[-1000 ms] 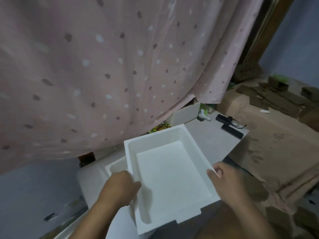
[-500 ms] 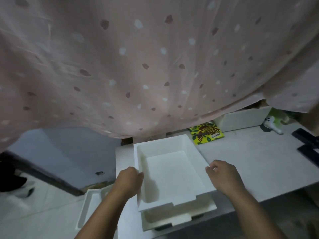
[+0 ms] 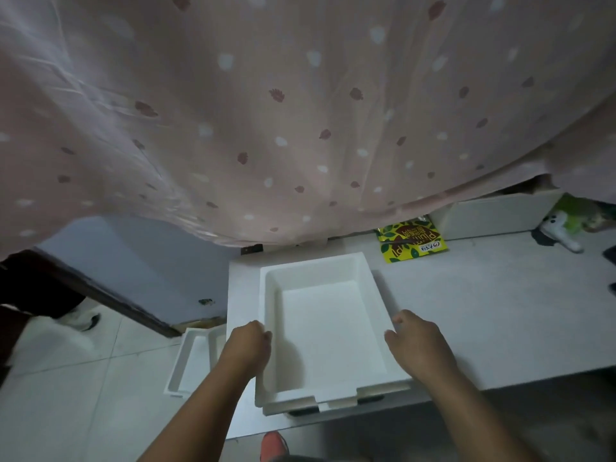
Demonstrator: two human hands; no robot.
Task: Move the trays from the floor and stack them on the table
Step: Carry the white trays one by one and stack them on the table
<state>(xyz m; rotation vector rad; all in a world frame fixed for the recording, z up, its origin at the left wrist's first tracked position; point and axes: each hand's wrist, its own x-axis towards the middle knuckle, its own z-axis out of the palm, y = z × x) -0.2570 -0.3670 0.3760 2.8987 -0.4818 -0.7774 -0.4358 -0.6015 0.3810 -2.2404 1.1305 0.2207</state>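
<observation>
Trays of white foam sit stacked at the near left corner of the tabletop (image 3: 483, 315): the top tray (image 3: 328, 325) rests nested on a lower tray (image 3: 336, 405), of which only the front edge shows beneath it, slightly offset toward the viewer. Both overhang the front edge of the tabletop a little. The left hand (image 3: 248, 348) is curled around the top tray's left wall, fingers over the rim, gripping it. The right hand (image 3: 418, 346) is closed on the right wall near its front corner, thumb toward the inside, also holding that tray. Bare forearms reach up from the bottom of the view. Down on the tiled floor (image 3: 66, 378), left of the tabletop and partly hidden by it, lies another white tray (image 3: 191, 363) with its opening up. A pink dotted curtain (image 3: 266, 111) hangs over the upper part of the scene and drapes down to the far edge of the tabletop. Beyond the stack, a yellow and green packet (image 3: 411, 243) lies flat on the tabletop, and beside it stands a pale box (image 3: 493, 215) against the curtain. A small white and green toy (image 3: 563, 228) lies farther right. An orange-red shoe tip (image 3: 273, 445) shows on the floor at the bottom.
</observation>
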